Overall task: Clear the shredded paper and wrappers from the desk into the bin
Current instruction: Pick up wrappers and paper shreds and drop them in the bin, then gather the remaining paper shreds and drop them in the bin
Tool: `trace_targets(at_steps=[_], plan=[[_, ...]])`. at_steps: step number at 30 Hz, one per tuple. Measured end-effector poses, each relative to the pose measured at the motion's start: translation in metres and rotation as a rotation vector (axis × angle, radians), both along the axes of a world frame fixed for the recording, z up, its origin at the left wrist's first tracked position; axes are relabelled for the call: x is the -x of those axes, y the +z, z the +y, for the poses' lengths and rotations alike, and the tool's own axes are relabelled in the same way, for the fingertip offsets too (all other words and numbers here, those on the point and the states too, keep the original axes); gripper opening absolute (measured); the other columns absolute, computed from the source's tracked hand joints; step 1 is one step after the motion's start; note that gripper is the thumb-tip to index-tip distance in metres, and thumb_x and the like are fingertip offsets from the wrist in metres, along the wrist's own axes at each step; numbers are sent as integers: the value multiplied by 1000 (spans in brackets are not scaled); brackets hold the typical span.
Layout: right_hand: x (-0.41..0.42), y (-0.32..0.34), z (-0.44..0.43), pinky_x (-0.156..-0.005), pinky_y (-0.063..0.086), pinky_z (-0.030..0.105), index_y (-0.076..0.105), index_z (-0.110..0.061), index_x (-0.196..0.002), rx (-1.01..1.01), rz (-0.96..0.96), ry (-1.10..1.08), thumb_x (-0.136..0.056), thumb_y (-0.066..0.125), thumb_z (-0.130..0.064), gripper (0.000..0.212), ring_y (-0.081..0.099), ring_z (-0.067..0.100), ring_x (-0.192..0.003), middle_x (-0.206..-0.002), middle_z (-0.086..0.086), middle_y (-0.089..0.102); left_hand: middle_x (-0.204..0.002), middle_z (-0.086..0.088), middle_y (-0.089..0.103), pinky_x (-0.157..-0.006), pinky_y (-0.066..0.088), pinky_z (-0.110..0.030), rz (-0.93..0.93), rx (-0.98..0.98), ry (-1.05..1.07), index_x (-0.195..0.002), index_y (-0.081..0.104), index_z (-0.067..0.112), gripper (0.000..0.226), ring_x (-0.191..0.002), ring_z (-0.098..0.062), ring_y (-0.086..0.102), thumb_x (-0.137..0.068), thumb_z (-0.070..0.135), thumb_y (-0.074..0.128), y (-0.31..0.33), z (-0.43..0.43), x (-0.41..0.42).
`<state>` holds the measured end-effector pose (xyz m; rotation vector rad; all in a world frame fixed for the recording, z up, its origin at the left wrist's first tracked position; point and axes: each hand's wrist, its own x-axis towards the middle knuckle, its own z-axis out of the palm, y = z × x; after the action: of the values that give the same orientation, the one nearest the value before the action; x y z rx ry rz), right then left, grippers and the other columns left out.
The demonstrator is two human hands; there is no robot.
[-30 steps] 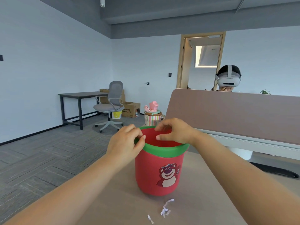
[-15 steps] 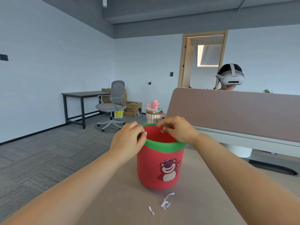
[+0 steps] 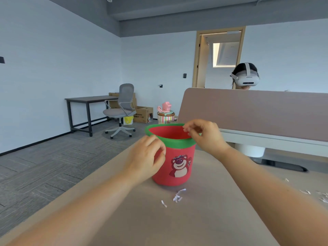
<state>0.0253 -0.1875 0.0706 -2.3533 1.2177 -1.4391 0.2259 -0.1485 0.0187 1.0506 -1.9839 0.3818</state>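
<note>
A red bin [image 3: 174,162] with a green rim and a bear picture stands on the tan desk [image 3: 113,206]. My left hand [image 3: 147,157] hangs against the bin's left wall just below the rim, fingers loosely curled, holding nothing. My right hand [image 3: 204,135] hovers at the rim's right side, fingertips drawn together over the opening; I see nothing between them. A small clump of white shredded paper [image 3: 178,195] and a single strip [image 3: 163,203] lie on the desk in front of the bin. More shreds [image 3: 321,197] are scattered at the desk's right edge.
A brown divider panel [image 3: 257,110] rises behind the bin, with a person in a white headset [image 3: 245,77] beyond it. The desk's left edge drops to grey carpet. Farther back stand an office chair [image 3: 122,109], a dark table [image 3: 88,100], cardboard boxes [image 3: 143,113] and a striped stool [image 3: 166,117].
My left hand has come off the bin's rim and dropped beside its left wall. My right hand has shifted to the right side of the rim.
</note>
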Motion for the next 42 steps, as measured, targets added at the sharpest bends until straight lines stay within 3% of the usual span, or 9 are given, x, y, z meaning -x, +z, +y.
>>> trace_targets(at_steps=[3, 8, 13, 19, 29, 32, 35, 38, 42], plan=[[15, -18, 18, -69, 47, 14, 68, -11, -85, 37, -67, -45, -85, 51, -1, 20, 61, 15, -71, -78, -4, 66, -89, 3, 56, -73, 40, -24, 20, -263, -72, -85, 59, 15, 26, -82, -14, 51, -83, 35, 42, -43, 13, 11], [50, -52, 46, -70, 49, 33, 63, -21, -78, 8, -85, -140, -83, 51, -2, 23, 60, 26, -71, -75, 1, 66, -137, 2, 35, -101, 28, -24, -147, -747, 71, -130, 39, 17, 48, -127, -14, 36, -91, 46, 43, -103, 33, 37], [97, -85, 74, -61, 42, 10, 60, -29, -76, -135, -3, -216, -81, 53, -2, 28, 59, 24, -67, -69, -1, 67, -152, -6, 21, -115, 17, -28, -215, -809, 96, -144, 17, 15, 70, -140, -18, 22, -89, 52, 40, -111, 27, 66], [154, -108, 108, -61, 44, 13, 58, -34, -74, -264, 71, -284, -82, 53, -3, 33, 59, 10, -61, -68, -6, 66, -158, -6, -3, -117, 1, -32, -444, -903, 76, -146, 0, 10, 72, -145, -15, -3, -94, 53, 23, -101, 17, 116], [196, -133, 155, -62, 40, 7, 66, -21, -83, -389, 151, -351, -83, 54, -6, 19, 53, 6, -60, -72, -1, 66, -154, 11, 18, -109, 12, -19, -178, -1151, -427, -147, 11, 25, 60, -142, -7, 17, -95, 47, 32, -93, 68, 173], [201, -135, 177, -62, 39, 2, 64, -23, -87, -435, 177, -350, -86, 55, -11, 15, 53, 9, -68, -76, -10, 61, -156, 7, 10, -113, 11, -22, -291, -1012, -402, -147, 6, 25, 70, -142, -8, 13, -90, 52, 37, -86, 87, 152], [211, -130, 203, -65, 38, 1, 59, -28, -94, -497, 218, -357, -86, 58, -21, 11, 56, 12, -83, -87, -10, 61, -156, 5, -13, -118, -2, -34, -600, -896, -270, -146, -7, 22, 115, -142, -10, -15, -58, 91, 22, -84, 102, 121], [224, -126, 230, -88, 38, 15, 51, -26, -119, -631, 275, -383, -80, 65, -36, 43, 50, 11, -110, -118, -6, 55, -154, 1, -22, -118, -6, -39, -757, -902, -202, -143, -18, 22, 139, -141, -15, -21, -30, 100, 4, -91, 117, 117], [239, -131, 263, -110, 27, 32, 37, -28, -133, -668, 256, -469, -70, 62, -57, 74, 34, 14, -132, -143, -5, 38, -154, -3, -24, -118, -7, -43, -750, -859, -206, -141, -23, 22, 118, -141, -20, -22, -59, 90, 29, -101, 121, 160]])
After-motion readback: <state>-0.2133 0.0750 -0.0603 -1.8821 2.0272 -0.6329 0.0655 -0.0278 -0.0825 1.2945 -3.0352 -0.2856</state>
